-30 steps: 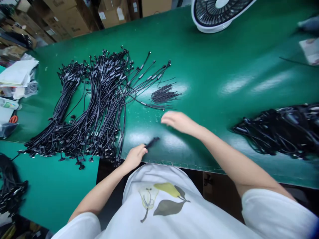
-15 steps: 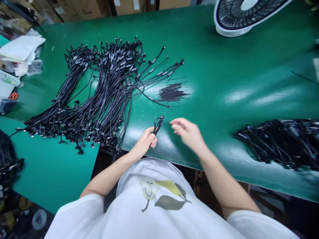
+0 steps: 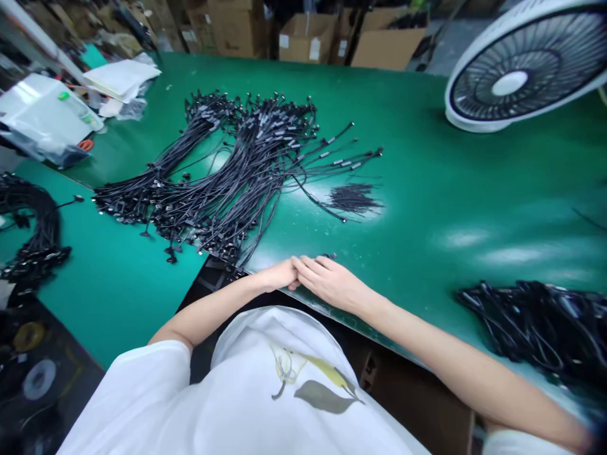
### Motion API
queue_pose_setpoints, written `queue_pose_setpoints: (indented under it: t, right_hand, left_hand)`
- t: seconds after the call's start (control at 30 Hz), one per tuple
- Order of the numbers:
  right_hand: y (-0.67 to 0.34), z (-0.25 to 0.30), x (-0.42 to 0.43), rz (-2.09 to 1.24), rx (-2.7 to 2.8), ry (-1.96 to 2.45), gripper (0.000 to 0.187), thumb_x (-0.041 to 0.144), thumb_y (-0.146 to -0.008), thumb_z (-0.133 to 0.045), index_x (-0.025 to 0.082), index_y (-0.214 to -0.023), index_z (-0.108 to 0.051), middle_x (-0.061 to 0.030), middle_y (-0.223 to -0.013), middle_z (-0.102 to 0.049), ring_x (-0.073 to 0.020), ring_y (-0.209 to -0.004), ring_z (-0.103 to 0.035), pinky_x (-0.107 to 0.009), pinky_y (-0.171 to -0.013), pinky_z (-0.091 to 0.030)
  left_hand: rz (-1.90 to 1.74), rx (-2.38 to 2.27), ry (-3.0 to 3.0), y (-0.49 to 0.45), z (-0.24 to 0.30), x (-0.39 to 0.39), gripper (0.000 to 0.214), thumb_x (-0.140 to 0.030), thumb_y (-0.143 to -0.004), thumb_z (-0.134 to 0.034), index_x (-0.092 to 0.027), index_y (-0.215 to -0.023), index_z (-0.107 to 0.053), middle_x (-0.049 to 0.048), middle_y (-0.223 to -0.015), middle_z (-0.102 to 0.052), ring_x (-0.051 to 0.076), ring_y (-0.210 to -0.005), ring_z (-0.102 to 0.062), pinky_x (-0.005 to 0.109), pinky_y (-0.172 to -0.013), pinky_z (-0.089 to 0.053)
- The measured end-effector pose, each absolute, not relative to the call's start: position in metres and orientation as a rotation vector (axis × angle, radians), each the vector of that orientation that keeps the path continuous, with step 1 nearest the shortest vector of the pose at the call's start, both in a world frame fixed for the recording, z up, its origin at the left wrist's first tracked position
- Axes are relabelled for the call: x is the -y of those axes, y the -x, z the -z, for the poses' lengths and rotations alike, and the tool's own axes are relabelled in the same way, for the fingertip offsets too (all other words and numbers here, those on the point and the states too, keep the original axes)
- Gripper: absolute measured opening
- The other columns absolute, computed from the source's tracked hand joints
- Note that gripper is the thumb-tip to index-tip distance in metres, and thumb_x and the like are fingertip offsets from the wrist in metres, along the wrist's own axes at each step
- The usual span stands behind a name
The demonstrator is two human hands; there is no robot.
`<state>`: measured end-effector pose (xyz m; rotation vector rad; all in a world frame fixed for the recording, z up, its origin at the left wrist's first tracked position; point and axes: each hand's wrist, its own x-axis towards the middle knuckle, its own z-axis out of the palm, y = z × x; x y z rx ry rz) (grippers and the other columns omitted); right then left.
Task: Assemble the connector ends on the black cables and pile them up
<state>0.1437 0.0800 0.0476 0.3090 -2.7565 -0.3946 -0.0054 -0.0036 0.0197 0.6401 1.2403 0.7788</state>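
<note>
Heaped black cables [image 3: 256,183] on the green tabletop [image 3: 417,164], strands overlapping, liable to snag if one is tugged; next, left hand [image 3: 281,276], curled, touching right hand [image 3: 327,282], whose fingers fold over it, so what either pinches cannot be told. Dark tip [image 3: 332,256], probably a cable end, just beyond the right hand's knuckles, liable to slip should the hidden hold be loose; thin black strips [image 3: 353,198], loose, easily scattered by a sweeping sleeve or strand; far right, looped black cables [image 3: 535,322], prone to tangling if knocked.

free: tabletop [image 3: 412,234] beyond right hand [image 3: 329,281] | blocked: left, cable spread [image 3: 244,170]; far right, fan [image 3: 510,83]; right, cable heap [image 3: 540,328]
</note>
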Motion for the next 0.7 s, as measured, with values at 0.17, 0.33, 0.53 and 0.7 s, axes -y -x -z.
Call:
queue_pose_setpoints:
  t: [0.17,0.33,0.53,0.7]
  right_hand:
    - [-0.139,-0.055,-0.077,0.557,2.856,-0.471,0.027,0.008,-0.088,-0.039,0.01,-0.094,-0.065,-0.0111,-0.083,-0.06,-0.0218,-0.074,-0.049,-0.036,-0.064,-0.034]
    - [-0.136,-0.061,-0.069,0.514,2.987,-0.408,0.034,0.0,-0.083,-0.034,0.019,-0.078,-0.063,-0.0089,-0.069,-0.053,-0.0229,-0.066,-0.045,-0.037,-0.058,-0.032]
    - [-0.125,-0.051,-0.079,0.101,2.954,-0.09,0.026,0.005,-0.078,-0.039,0.02,-0.07,-0.058,-0.0075,-0.062,-0.058,-0.0223,-0.056,-0.054,-0.036,-0.053,-0.037]
    - [-0.105,-0.037,-0.093,-0.786,2.597,0.694,0.035,0.04,-0.09,-0.035,0.026,-0.069,-0.058,-0.0042,-0.072,-0.069,-0.0241,-0.067,-0.066,-0.035,-0.058,-0.051]
  left_hand:
    - [-0.768,-1.104,-0.566,0.016,-0.027,0.015,0.022,-0.032,-0.079,-0.059,-0.017,-0.071,-0.045,-0.0068,-0.057,-0.042,0.004,-0.044,-0.03,0.02,-0.046,-0.027]
    - [-0.763,-1.039,-0.508,0.015,-0.027,0.019,0.012,-0.021,-0.077,-0.057,-0.017,-0.073,-0.046,-0.0073,-0.058,-0.041,0.004,-0.044,-0.027,0.02,-0.046,-0.021]
    - [-0.993,-1.267,-0.497,0.004,-0.032,0.006,0.014,-0.006,-0.073,-0.043,-0.016,-0.068,-0.051,-0.0052,-0.055,-0.042,0.009,-0.051,-0.037,0.024,-0.053,-0.029]
    - [-1.499,-1.51,-0.477,0.005,-0.026,-0.01,0.022,-0.026,-0.084,-0.043,-0.017,-0.065,-0.048,-0.0003,-0.072,-0.049,0.013,-0.072,-0.047,0.03,-0.076,-0.041]
